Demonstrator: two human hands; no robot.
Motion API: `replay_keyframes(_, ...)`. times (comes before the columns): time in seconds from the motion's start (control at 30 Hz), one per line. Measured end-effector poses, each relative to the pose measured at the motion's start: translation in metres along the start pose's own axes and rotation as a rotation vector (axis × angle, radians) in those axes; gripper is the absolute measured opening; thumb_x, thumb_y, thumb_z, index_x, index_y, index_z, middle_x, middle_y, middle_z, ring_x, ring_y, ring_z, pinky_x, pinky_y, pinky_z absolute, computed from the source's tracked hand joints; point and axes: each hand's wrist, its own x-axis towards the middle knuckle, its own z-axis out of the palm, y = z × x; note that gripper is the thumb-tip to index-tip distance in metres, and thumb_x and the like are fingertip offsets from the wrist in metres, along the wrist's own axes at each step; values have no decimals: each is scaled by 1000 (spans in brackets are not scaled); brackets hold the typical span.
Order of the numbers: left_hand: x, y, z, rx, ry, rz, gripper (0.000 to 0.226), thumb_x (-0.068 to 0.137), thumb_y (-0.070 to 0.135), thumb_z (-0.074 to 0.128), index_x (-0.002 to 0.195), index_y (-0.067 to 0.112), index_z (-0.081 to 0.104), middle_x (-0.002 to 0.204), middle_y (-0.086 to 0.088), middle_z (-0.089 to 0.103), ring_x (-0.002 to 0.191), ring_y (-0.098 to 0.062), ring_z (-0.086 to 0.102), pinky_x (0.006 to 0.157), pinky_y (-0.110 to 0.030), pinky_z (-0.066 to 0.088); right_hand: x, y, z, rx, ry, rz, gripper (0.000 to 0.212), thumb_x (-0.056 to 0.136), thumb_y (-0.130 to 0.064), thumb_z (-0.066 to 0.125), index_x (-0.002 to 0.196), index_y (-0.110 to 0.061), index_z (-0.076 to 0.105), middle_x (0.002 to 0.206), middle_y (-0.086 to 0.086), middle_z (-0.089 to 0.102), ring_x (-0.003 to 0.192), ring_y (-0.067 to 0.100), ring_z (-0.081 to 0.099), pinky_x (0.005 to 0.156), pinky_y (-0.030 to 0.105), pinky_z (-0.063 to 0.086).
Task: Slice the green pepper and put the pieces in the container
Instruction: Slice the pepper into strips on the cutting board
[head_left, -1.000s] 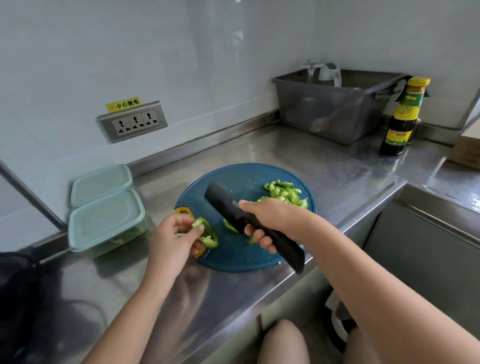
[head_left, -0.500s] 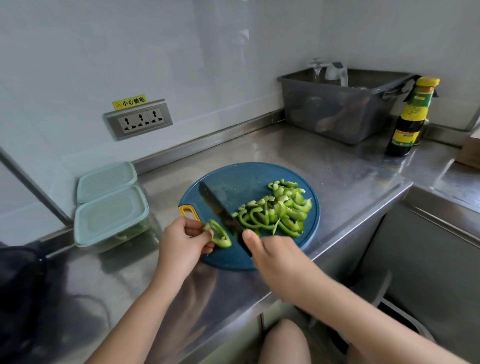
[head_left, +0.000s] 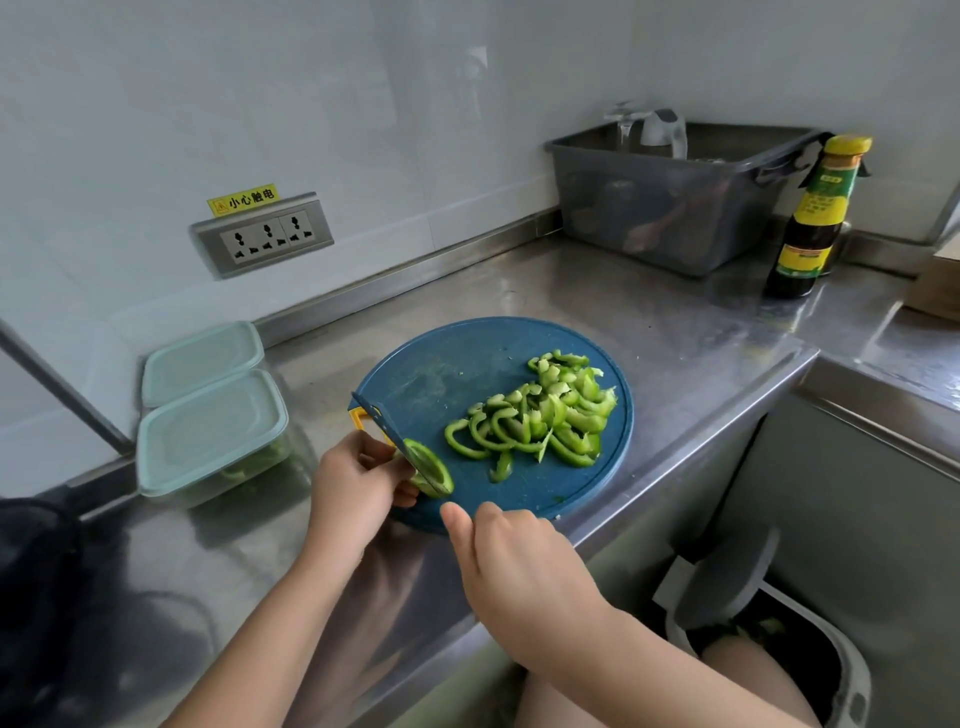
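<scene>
Head view: a brushed steel desk carries one grey plastic tub, one round, speckled blue cutting board and two rectangular clear containers with pale green lids. The nearer one shows green pieces through its wall. One dark sauce bottle with a yellow cap stands beside the tub. A heap of glossy, curled pepper strips, too tangled to count, lies on the board's right half. At the board's near-left edge the left grip pinches one uncut green pepper stub. The right grip is curled round the hidden handle of one knife, whose thin blade lies across the stub.
</scene>
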Motion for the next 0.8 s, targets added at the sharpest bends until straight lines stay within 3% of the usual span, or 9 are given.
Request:
replay_keyframes(0.07,1,1,-1,-11,-15,-28,20,80,-7,62,70,4,49,57,-15,60,41,-17,57,44,-26,49,1,-2,-1,-31,-18,-6,47,99,-50,15,63,-19,20,61,-1,30,63,31,33,51,38,23)
replay_keyframes(0.17,2,2,0,-13,-30,-31,5,79,-8,59,79,-5,55,64,-20,64,49,-23,59,49,-29,50,5,-5,0,-62,-22,-7,47,99,-49,15,63,-19,18,60,-1,29,50,21,25,45,30,18)
replay_keyframes(0.23,2,2,-1,-19,-38,-30,7,78,-9,56,84,-9,56,72,-24,66,55,-29,61,54,-31,51,7,-6,1,-74,-26,-4,47,100,-48,16,64,-18,19,60,0,28,49,17,22,44,27,16)
replay_keyframes(0.43,7,0,-2,-7,-50,-53,5,77,-9,57,81,-7,54,70,-23,66,54,-28,61,54,-32,50,15,-10,-8,-92,-56,-45,47,102,-39,17,64,-13,25,62,1,28,54,26,31,48,32,27)
replay_keyframes(0.53,9,0,-1,17,-51,-48,10,78,-9,56,75,-1,52,65,-19,62,45,-20,58,49,-29,49,24,-8,-12,-110,-101,-101,36,104,-27,20,84,-9,43,63,3,29,64,30,39,58,32,36)
replay_keyframes(0.63,12,-2,0,41,-64,-24,4,78,-10,54,78,-6,52,62,-17,61,40,-15,57,45,-25,47,41,-5,-14,-155,-131,-151,33,103,-22,20,111,-6,48,66,6,36,52,24,30,45,31,21)
replay_keyframes(0.7,14,-4,0,54,-65,-5,6,77,-10,54,75,-5,51,58,-15,60,39,-15,56,43,-24,46,53,-7,-17,-168,-152,-156,29,100,-11,25,122,-2,41,88,15,52,60,29,42,46,31,21)
replay_keyframes(0.8,13,-5,0,52,-62,26,16,78,-8,57,69,1,48,56,-14,59,40,-15,55,45,-26,46,63,-14,-26,-206,-225,-170,39,95,0,30,134,3,30,118,23,52,98,38,56,61,34,35)
